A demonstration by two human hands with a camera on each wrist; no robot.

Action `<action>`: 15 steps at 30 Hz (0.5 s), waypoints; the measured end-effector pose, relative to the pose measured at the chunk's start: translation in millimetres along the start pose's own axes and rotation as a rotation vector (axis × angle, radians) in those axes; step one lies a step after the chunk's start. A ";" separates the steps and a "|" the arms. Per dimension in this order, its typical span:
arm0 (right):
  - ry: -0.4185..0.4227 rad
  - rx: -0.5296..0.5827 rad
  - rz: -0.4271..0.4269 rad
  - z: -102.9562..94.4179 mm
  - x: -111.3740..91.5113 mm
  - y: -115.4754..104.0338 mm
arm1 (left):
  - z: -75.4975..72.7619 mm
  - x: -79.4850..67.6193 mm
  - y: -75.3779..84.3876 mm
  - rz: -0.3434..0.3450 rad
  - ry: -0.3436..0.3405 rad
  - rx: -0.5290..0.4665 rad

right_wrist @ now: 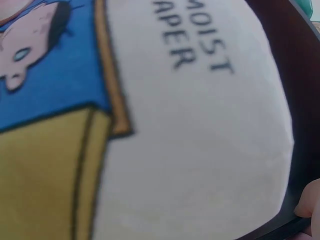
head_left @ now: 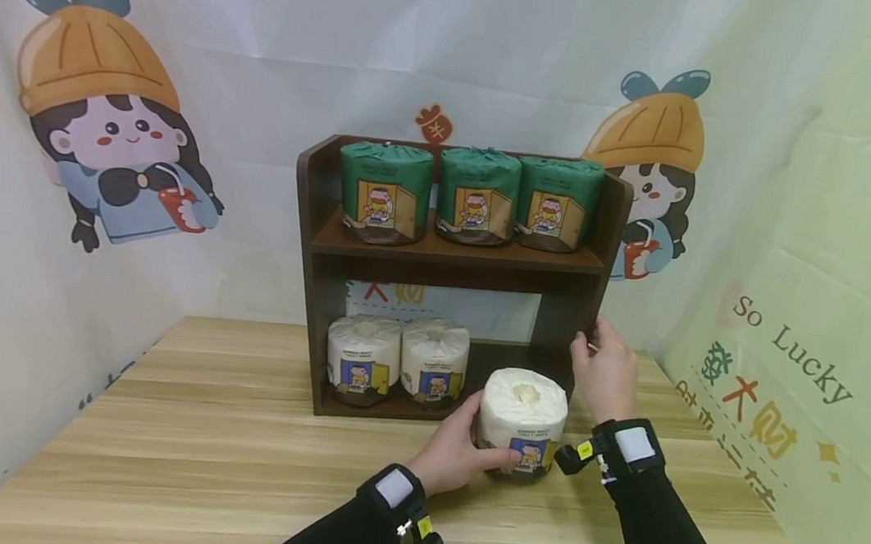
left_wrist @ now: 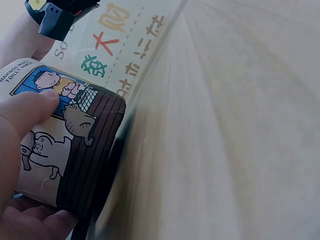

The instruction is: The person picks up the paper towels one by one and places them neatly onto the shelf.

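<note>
In the head view my left hand (head_left: 455, 458) grips a white-wrapped toilet paper roll (head_left: 525, 400) from its left side, thumb across the printed front. That roll is upright, just in front of the lower right of a dark brown two-tier shelf (head_left: 458, 273). The left wrist view shows the thumb on the roll's picture (left_wrist: 75, 130) and the other fingers around its far side. My right hand (head_left: 608, 371) pinches the edge of the shelf's right side panel. In the right wrist view the roll (right_wrist: 200, 150) fills most of the frame, and a fingertip (right_wrist: 310, 205) touches the dark panel.
Two white rolls, a left one (head_left: 363, 358) and a right one (head_left: 434, 362), stand on the lower tier. Three green-wrapped rolls (head_left: 479, 196) stand in a row on the upper tier. The shelf stands on a wooden table (head_left: 197, 457) before a printed cloth backdrop (head_left: 267, 91).
</note>
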State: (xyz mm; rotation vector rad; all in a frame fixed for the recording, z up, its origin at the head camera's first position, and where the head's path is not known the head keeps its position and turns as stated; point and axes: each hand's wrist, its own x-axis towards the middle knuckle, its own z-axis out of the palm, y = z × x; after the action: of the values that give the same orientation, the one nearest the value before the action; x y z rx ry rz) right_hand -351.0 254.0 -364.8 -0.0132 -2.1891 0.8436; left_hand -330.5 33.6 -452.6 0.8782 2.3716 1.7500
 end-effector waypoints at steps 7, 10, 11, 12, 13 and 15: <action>0.002 0.016 -0.008 -0.5 0.7 0.5 | -3.0 5.6 3.5 0.016 0.023 0.015; 0.009 0.020 -0.015 -0.8 1.0 0.3 | -3.7 8.6 5.0 0.034 0.035 0.018; 0.010 0.020 -0.017 -0.6 1.0 0.4 | -3.9 9.6 5.2 0.042 0.039 0.020; 0.010 0.022 -0.018 -0.6 1.0 0.5 | -4.0 10.5 5.6 0.048 0.044 0.018; 0.011 0.021 -0.019 -0.4 1.0 0.7 | -4.2 11.3 5.5 0.050 0.052 0.019; 0.017 0.022 -0.024 0.4 1.1 1.8 | -4.4 12.8 4.8 0.055 0.064 0.016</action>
State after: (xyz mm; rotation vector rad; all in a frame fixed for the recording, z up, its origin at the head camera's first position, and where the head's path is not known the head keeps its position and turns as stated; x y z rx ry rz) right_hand -352.5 255.5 -365.3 0.0165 -2.1596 0.8517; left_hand -340.9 36.9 -443.3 0.9123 2.4270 1.8074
